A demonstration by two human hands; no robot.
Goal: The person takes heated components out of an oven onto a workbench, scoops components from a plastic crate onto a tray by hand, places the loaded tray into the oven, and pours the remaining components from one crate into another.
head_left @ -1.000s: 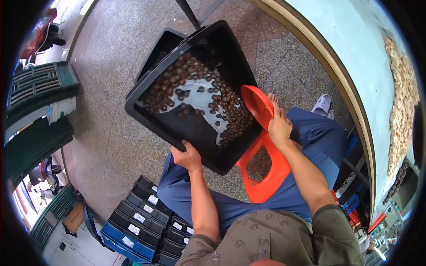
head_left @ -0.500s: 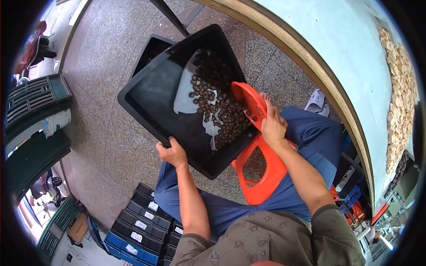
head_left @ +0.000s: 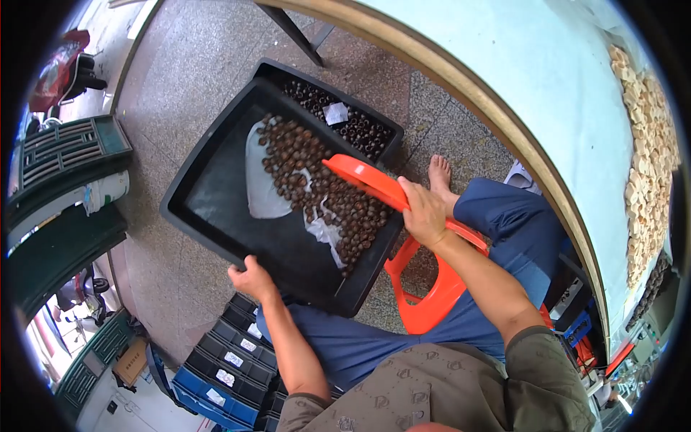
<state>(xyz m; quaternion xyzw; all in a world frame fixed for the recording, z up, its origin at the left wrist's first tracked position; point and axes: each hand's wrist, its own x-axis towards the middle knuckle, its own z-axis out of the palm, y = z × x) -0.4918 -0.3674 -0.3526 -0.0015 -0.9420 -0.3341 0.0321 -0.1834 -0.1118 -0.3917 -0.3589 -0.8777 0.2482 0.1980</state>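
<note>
The left hand [head_left: 252, 281] is clamped on the rim of the tray [head_left: 219, 183], black, rectangular and high-walled, which spreads ahead and to its right. The right hand [head_left: 425, 212] grips the dish [head_left: 367, 175], bright red and nearly edge-on, reaching leftward from it over the beads [head_left: 288, 155], round, brown and heaped partly on a pale sheet [head_left: 266, 194].

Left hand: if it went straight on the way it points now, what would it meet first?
The big tray, most likely: the left hand is at its near side and seems to touch it, though depth there is hard to judge.
</note>
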